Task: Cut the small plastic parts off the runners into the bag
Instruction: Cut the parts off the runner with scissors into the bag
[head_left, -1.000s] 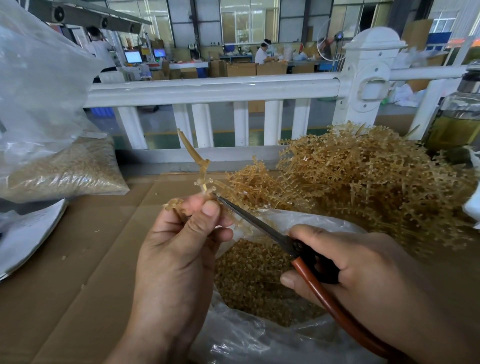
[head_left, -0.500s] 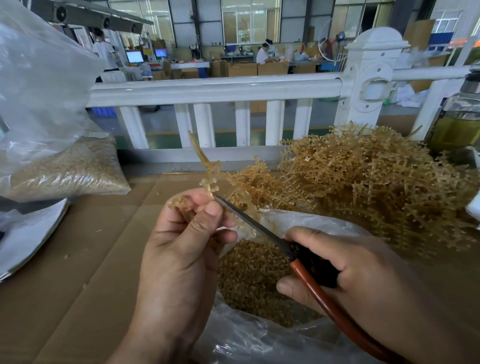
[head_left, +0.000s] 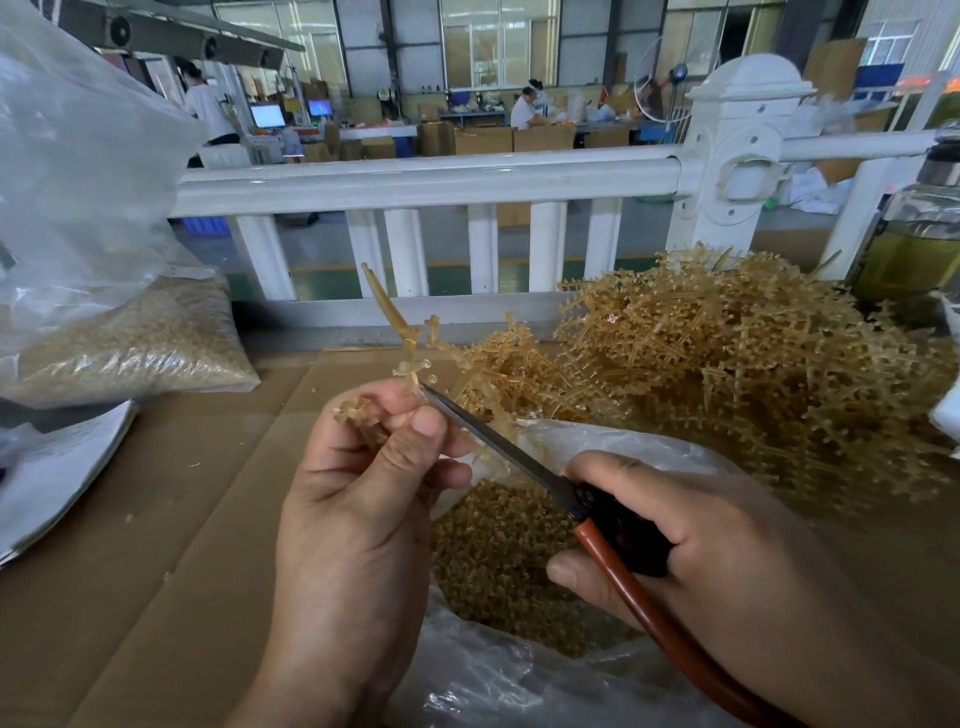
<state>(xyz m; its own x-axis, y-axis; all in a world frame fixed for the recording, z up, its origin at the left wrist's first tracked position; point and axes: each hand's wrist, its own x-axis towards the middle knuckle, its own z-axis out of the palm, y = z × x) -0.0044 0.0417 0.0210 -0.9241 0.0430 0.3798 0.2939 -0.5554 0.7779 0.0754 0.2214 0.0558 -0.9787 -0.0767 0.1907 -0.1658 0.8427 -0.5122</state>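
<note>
On the table (head_left: 156, 545), a heap of runners (head_left: 753, 374) lies beyond both grips; the open bag (head_left: 493, 680) sits beneath them, cut parts (head_left: 498, 551) inside. The left grip (head_left: 353, 519) pinches one runner (head_left: 395, 317), its long axis rising away. The right grip (head_left: 701, 545) clasps scissors (head_left: 498, 441), tips meeting that runner just above the left fingertips (head_left: 428, 423).

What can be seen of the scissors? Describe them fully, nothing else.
The scissors have slim dark grey metal blades that look all but closed, a black pivot section and a reddish-brown, rubbery-looking handle loop curving down to the lower right. They slant up and to the left, tip against the tan plastic runner that the left hand pinches. The right hand grips the handles, fingers curled round them. They are held above the open clear bag of cut parts.
</note>
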